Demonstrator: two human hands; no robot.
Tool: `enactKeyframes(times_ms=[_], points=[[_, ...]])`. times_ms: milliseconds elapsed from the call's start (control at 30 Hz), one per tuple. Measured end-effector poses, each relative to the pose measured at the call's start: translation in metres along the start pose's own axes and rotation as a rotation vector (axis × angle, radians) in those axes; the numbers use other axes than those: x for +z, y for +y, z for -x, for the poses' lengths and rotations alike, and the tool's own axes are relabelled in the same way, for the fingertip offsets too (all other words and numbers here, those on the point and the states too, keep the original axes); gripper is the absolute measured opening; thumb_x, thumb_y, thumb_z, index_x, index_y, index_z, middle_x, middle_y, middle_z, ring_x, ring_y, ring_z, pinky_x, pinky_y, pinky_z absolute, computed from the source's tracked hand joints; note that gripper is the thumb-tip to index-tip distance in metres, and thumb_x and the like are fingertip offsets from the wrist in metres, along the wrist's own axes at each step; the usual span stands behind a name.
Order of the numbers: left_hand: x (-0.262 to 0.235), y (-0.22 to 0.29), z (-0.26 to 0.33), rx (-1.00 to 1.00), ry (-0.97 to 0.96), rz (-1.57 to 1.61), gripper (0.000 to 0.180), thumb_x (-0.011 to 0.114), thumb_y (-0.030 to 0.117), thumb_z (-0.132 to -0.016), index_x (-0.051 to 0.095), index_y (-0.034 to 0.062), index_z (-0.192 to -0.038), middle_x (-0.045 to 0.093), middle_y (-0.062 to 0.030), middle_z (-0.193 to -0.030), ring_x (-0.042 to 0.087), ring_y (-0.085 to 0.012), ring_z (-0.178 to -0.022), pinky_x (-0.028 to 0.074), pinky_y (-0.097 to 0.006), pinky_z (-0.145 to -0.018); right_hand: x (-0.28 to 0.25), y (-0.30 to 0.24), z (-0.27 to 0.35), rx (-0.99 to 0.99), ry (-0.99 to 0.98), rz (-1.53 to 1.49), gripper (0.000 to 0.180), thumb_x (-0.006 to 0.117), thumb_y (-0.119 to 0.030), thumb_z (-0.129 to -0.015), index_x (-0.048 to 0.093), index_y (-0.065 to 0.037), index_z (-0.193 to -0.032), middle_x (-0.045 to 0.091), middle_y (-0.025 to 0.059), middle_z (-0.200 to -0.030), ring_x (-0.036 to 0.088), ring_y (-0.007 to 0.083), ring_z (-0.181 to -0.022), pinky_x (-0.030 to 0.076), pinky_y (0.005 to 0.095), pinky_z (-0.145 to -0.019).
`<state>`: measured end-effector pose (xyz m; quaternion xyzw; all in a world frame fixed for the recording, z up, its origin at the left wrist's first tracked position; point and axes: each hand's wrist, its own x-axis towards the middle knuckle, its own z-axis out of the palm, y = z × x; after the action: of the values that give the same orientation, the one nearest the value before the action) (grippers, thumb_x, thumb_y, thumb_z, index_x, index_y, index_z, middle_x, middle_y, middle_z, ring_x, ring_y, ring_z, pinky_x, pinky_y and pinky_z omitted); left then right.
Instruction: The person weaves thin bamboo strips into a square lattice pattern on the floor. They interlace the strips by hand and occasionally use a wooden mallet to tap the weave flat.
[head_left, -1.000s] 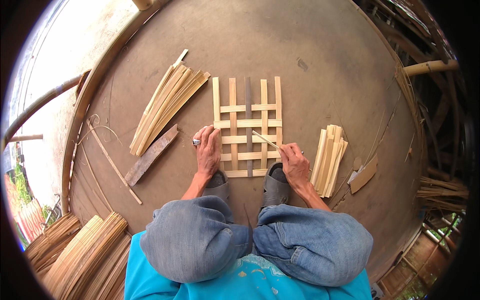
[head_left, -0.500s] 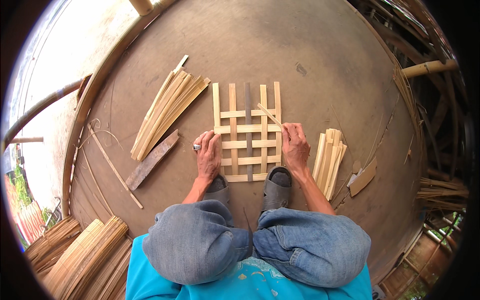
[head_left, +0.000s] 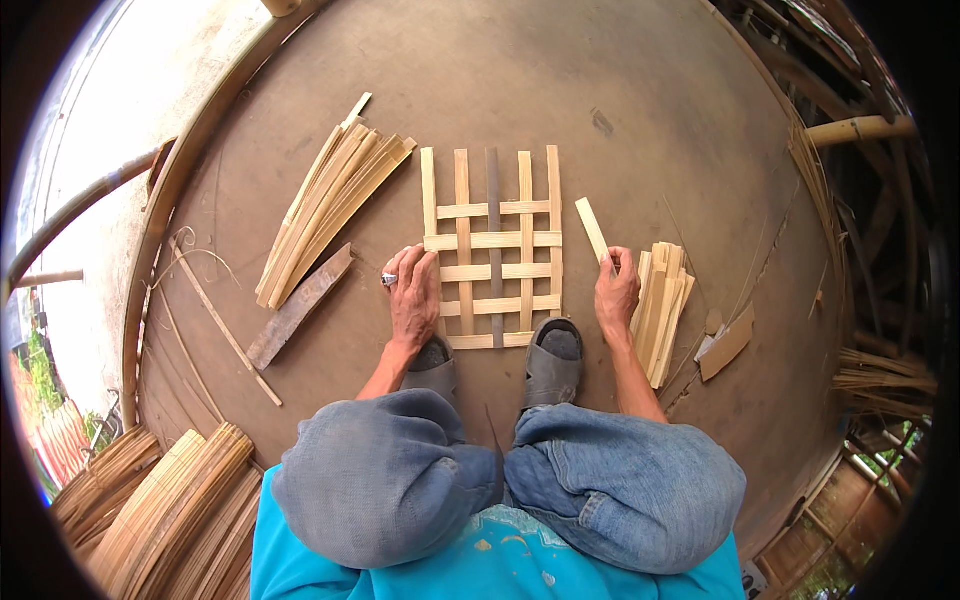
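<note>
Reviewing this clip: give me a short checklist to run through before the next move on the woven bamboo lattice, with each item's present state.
1. Left hand pressing flat on the pale woven bamboo-strip lattice, at its left edge: ok.
2. Right hand gripping a short pale bamboo strip, held clear of the lattice: ok.
3. Grey sandals pinning the lattice's near edge: ok for the right one; left one cannot tell.
4. Small stack of short bamboo strips beside the right hand: ok.
5. Lattice crossings square and tight: cannot tell.
</note>
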<state>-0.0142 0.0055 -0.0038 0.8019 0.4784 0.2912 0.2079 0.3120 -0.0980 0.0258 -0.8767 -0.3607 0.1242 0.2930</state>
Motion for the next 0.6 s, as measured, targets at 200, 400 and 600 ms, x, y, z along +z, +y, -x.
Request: enactKeyframes(times_ms=[200,400,600], points=[[-0.021,0.023,0.021,0.033,-0.097,-0.020,0.056,0.079,0.019,-0.093,0.060,0.0084,-0.145,0.054,-0.0129,-0.148,0.046,-0.0350,-0.142,0.033,-0.053,-0.121,-0.006,0.029,0.019,-0.070,0.024,0.066,0.029,0.067,-0.020,-0.102,0.064,-0.006,-0.128,0.067,0.0114,-0.116,0.064,0.0331,-0.112,0.050,0.0472,-0.096],[-0.037,0.041,0.056,0.053,-0.481,-0.162,0.116,0.090,0.057,-0.074,0.036,0.0079,-0.163,0.046,-0.0113,-0.157,0.037,-0.0314,-0.154,0.014,-0.056,-0.133,-0.012,-0.042,0.072,-0.664,-0.536,0.134,0.072,0.085,-0.028,-0.087,0.055,-0.010,-0.150,0.051,0.0137,-0.148,0.052,0.0314,-0.134,0.040,0.0491,-0.115],[-0.032,0.045,0.058,0.122,-0.579,-0.347,0.120,0.090,0.057,-0.071,0.034,0.0057,-0.164,0.043,-0.0105,-0.160,0.033,-0.0300,-0.156,0.012,-0.057,-0.133,0.015,-0.045,0.095,-0.844,-0.644,0.322,0.101,0.090,-0.041,-0.080,0.040,-0.015,-0.164,0.044,0.0131,-0.156,0.042,0.0306,-0.146,0.035,0.0457,-0.119]])
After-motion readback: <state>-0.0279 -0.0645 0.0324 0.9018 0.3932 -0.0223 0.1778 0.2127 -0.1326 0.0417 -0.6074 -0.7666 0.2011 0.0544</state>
